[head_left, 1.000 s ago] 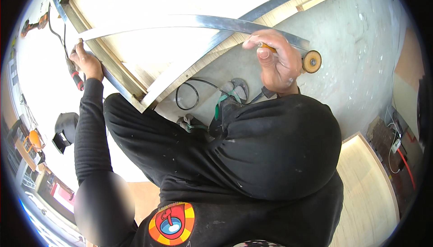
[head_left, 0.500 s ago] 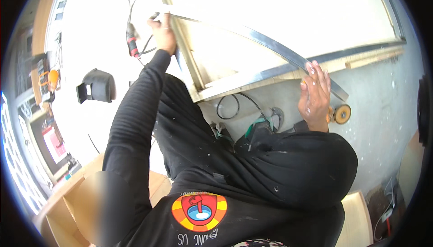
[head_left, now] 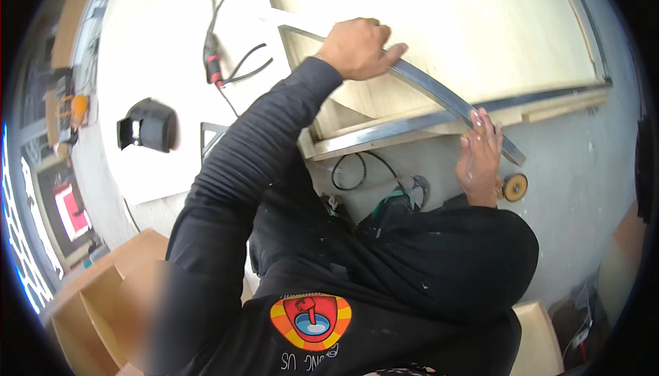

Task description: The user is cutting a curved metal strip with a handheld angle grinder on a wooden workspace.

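A long grey metal bar (head_left: 429,89) slants across the corner of a metal-edged panel (head_left: 480,32), its near end jutting past the panel's edge. My left hand (head_left: 357,50) is closed over the bar's upper part, thumb lying along its near side. Against the lower part rests my right hand (head_left: 480,160), fingers stretched out and palm turned toward the bar. The bar's far end runs thin toward the panel's left corner, partly hidden behind my left hand.
Left of the panel, a white surface holds a red-and-black tool with a cable (head_left: 213,67), a black welding mask (head_left: 147,126) and a metal triangle (head_left: 211,134). A yellowish disc (head_left: 515,188) lies on the floor beyond my right hand. A looped black cable (head_left: 350,172) lies near my feet.
My left hand has moved right along the bar, away from the panel's left corner. My right hand stays at the bar's lower part. The view has shifted slightly.
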`<state>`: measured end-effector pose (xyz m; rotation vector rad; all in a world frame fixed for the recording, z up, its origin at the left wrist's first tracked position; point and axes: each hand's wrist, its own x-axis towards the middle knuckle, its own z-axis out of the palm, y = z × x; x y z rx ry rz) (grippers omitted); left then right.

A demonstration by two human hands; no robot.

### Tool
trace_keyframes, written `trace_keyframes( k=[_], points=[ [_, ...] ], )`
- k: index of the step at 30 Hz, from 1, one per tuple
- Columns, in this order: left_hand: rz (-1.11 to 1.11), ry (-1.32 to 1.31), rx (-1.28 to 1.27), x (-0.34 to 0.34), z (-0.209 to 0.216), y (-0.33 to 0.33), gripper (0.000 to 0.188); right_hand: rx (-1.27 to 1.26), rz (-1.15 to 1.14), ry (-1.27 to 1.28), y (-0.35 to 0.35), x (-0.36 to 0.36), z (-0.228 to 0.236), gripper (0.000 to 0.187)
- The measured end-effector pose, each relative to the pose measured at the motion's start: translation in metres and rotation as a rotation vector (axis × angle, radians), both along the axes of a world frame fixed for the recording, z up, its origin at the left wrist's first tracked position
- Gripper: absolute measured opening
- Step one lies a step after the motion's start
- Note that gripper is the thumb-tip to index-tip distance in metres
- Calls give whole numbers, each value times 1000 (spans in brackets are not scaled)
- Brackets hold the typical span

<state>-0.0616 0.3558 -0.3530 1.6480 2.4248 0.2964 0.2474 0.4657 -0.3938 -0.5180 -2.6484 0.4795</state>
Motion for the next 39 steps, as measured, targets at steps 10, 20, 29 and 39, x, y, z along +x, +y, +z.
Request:
trace_keyframes(
  k=[10, 20, 29, 39],
  points=[
    [-72, 155, -135, -8, -12, 3, 64, -355, -21, 340, 1, 1, 6, 15],
    [-99, 193, -150, -6, -17, 3, 67, -439, -147, 450, -19, -10, -1, 20],
    [-95, 186, -201, -3, -13, 8, 61, -261, -166, 293, -19, -24, -20, 19],
    [-79, 178, -252, -4, -11, 7, 59, -238, -204, 267, -22, -31, -21, 17]
  ],
)
